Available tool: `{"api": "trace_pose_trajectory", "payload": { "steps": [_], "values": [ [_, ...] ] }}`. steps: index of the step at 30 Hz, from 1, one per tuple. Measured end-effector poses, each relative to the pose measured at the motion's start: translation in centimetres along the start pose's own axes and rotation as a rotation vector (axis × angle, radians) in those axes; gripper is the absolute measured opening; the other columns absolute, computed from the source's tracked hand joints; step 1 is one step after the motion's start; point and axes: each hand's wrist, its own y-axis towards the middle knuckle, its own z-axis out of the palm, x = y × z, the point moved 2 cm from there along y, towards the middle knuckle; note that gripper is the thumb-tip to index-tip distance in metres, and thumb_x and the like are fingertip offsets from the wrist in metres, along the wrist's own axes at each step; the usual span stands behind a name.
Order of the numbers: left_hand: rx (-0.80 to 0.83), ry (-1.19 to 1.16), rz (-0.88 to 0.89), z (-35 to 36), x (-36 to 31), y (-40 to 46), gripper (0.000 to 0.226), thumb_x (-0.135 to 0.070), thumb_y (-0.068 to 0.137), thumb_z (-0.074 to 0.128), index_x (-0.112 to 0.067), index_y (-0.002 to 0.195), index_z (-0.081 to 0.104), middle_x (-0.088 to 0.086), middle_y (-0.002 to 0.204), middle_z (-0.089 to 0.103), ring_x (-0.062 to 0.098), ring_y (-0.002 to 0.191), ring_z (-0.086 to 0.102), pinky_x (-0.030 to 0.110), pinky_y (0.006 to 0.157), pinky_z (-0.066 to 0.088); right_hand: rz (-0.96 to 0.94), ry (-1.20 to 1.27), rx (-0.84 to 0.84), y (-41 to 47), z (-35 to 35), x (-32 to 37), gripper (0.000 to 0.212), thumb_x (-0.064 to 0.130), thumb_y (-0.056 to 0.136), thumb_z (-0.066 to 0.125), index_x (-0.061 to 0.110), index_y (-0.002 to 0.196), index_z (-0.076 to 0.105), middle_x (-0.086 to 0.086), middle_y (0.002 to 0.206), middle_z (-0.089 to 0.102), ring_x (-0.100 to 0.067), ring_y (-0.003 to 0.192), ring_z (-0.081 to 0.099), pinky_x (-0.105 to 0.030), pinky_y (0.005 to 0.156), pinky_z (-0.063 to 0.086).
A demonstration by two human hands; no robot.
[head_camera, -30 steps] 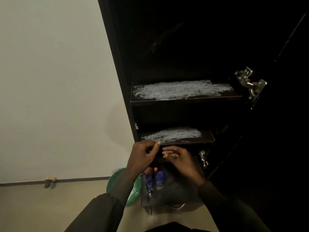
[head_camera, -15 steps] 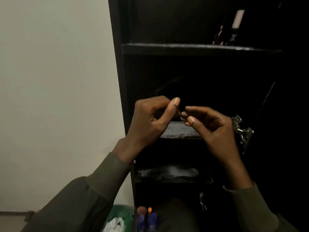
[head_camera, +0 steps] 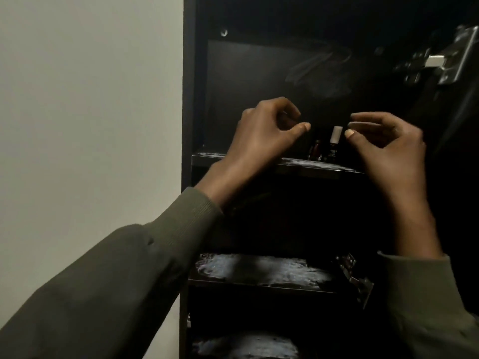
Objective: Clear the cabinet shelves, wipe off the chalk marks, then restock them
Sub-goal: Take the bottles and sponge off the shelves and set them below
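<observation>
Moved: both your hands went up from the low shelves to the top shelf; a second ago they were down by the floor, and your view rose with them.
Left hand: left hand hangs at the top shelf's front edge, left of the bottles, fingers curled, thumb out toward them. Holds nothing that I can see.
Right hand: right hand is right of the bottles, fingers loosely curled, thumb and forefinger a little apart. Also holds nothing, as far as this light shows.
Spread: half a second ago your fingertips almost met; now they stand apart with the bottles between them.
Bottles: two small ones far back on the top shelf, a dark bottle and, just right of it, a white-capped bottle. Neither is touched yet.
Shelves: middle shelf and low shelf carry no items and are smeared white with chalk. Top shelf shows chalk along its near edge too.
Cabinet: door is open on the right; hinge sits at top right.
Meaning: clearing looks nearly done; these two bottles seem to be what's left. Wiping not started.
Next: my read, you take one bottle per hand. Reach past the front edge, grip low, lift straight.
Risk: they stand close together in poor light; knock one and it tips into the other.
</observation>
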Motion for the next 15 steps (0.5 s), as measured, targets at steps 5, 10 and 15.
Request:
{"api": "trace_pose_trajectory", "payload": {
  "steps": [5, 10, 15],
  "values": [
    [0.191, 0.112, -0.104, 2.8, 0.1, 4.2, 0.042, -0.036, 0.082, 0.076, -0.018, 0.117, 0.062, -0.001, 0.109, 0.068, 0.016, 0.103, 0.064, 0.032, 0.089, 0.054, 0.174, -0.236, 0.113, 3.0, 0.9, -1.3, 0.046, 0.024, 0.086, 0.072, 0.026, 0.130, 0.059, 0.005, 0.120, 0.066, -0.005, 0.100, 0.056, -0.023, 0.085, 0.043],
    [0.280, 0.129, -0.160, 6.0, 0.7, 6.3, 0.045, -0.031, 0.081, 0.076, -0.015, 0.119, 0.059, 0.007, 0.115, 0.065, 0.022, 0.104, 0.063, 0.038, 0.089, 0.055, 0.216, -0.270, 0.169, 4.3, 1.8, -1.7, 0.049, 0.022, 0.085, 0.073, 0.022, 0.132, 0.058, -0.003, 0.116, 0.067, -0.014, 0.101, 0.059, -0.027, 0.082, 0.047],
    [0.299, 0.134, -0.146, 7.5, 1.3, 6.4, 0.039, -0.034, 0.079, 0.077, -0.018, 0.111, 0.062, 0.003, 0.105, 0.066, 0.019, 0.093, 0.065, 0.034, 0.079, 0.057, 0.255, -0.301, 0.200, 4.9, 2.0, -2.2, 0.049, 0.018, 0.082, 0.076, 0.023, 0.128, 0.060, -0.008, 0.115, 0.068, -0.022, 0.106, 0.063, -0.037, 0.090, 0.053]
  ]
}}
